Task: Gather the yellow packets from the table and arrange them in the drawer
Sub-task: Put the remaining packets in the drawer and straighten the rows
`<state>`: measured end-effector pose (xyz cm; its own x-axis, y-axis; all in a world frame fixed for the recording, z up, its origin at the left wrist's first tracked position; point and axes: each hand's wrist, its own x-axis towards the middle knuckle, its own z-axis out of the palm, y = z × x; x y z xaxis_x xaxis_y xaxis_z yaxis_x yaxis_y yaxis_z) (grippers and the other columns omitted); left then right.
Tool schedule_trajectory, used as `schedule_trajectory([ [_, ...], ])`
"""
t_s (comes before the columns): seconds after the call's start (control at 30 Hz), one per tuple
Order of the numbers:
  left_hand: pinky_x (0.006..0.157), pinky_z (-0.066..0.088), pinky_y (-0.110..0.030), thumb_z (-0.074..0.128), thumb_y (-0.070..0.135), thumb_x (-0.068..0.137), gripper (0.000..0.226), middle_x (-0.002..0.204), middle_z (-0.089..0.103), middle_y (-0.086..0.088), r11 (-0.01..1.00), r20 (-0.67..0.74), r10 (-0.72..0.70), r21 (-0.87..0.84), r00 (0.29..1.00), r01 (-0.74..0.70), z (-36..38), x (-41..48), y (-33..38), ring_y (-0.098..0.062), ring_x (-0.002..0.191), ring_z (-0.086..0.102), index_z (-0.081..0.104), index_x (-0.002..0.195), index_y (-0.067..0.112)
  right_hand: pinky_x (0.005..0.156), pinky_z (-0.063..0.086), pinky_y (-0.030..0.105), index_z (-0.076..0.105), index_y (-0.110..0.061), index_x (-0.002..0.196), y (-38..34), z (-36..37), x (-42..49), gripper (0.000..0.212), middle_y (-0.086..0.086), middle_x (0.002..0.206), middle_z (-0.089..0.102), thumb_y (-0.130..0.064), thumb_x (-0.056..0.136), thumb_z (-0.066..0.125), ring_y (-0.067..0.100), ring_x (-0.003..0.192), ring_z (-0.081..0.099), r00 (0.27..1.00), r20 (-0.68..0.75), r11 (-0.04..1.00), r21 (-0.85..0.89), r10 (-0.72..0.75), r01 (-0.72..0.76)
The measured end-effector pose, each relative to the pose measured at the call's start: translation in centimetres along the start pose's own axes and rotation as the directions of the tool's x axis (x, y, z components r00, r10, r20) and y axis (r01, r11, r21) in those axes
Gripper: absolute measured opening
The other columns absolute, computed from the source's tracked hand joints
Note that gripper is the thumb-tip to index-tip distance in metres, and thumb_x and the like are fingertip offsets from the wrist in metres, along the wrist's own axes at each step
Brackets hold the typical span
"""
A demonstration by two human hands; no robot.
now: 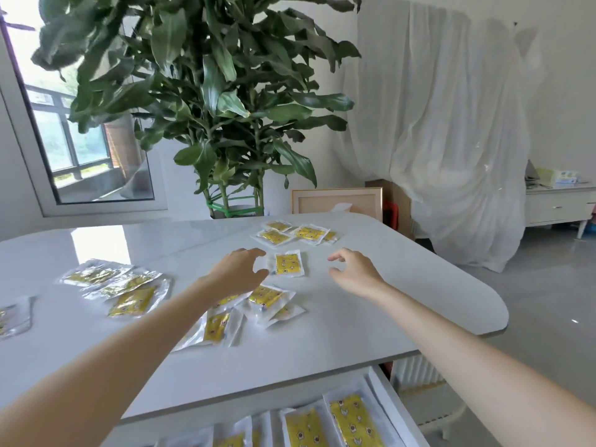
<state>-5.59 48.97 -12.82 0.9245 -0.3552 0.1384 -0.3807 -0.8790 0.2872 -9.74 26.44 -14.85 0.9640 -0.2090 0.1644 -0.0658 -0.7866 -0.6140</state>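
Just beside left grip lies yellow packet.

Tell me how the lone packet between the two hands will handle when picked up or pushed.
The lone packet lies thin and flat, so it is probably light. Its clear film border suggests it would flop rather than stay stiff. On the glossy table it may slide when pushed.
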Motion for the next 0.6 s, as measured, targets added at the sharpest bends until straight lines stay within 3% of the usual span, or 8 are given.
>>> schedule_trajectory([
  [0.3, 0.115, 0.022, -0.038, 0.038, 0.038, 0.099, 0.057, 0.155, 0.024, -0.009, 0.998, 0.045, -0.018, -0.059, 0.999, 0.02, 5.2, 15.1, -1.8, -0.028, 0.142, 0.024, 0.02, 0.151, 0.023, 0.1, 0.036, 0.04, 0.042, -0.026, 0.136, 3.0, 5.1, 12.9, 0.04, 0.005, 0.143, 0.035, -0.029, 0.096, 0.044, 0.028, 0.133, 0.026, 0.996, -0.072, 0.998, -0.037, 0.044, -0.047],
  [0.4, 0.116, 0.019, -0.049, 0.035, 0.043, 0.098, 0.058, 0.159, 0.012, -0.004, 0.998, 0.046, -0.04, -0.044, 0.998, 0.042, 6.5, 20.0, -2.6, -0.032, 0.145, 0.013, 0.014, 0.15, 0.032, 0.107, 0.032, 0.046, 0.041, -0.029, 0.136, 3.5, 6.9, 16.7, 0.041, 0.001, 0.149, 0.028, -0.036, 0.096, 0.045, 0.027, 0.138, 0.018, 0.995, -0.103, 0.989, -0.146, -0.015, -0.001],
  [0.53, 0.116, 0.008, -0.059, 0.029, 0.048, 0.098, 0.056, 0.16, -0.004, 0.006, 0.996, 0.053, -0.083, 0.017, 0.995, 0.082, 8.5, 25.1, -2.9, -0.032, 0.147, -0.001, 0.009, 0.149, 0.039, 0.116, 0.008, 0.055, 0.034, -0.036, 0.141, 4.6, 8.2, 21.2, 0.048, -0.001, 0.16, 0.009, -0.046, 0.095, 0.042, 0.028, 0.147, 0.002, 0.984, -0.117, 0.934, -0.349, -0.131, 0.083],
  [0.6, 0.115, 0.003, -0.062, 0.026, 0.049, 0.098, 0.055, 0.16, -0.005, 0.009, 0.996, 0.049, -0.086, 0.038, 0.995, 0.084, 9.7, 27.3, -3.0, -0.03, 0.147, -0.003, 0.007, 0.149, 0.041, 0.117, 0.0, 0.055, 0.033, -0.036, 0.144, 5.4, 8.9, 22.9, 0.052, 0.0, 0.161, 0.008, -0.051, 0.094, 0.041, 0.028, 0.148, -0.001, 0.973, -0.125, 0.889, -0.443, -0.192, 0.119],
])
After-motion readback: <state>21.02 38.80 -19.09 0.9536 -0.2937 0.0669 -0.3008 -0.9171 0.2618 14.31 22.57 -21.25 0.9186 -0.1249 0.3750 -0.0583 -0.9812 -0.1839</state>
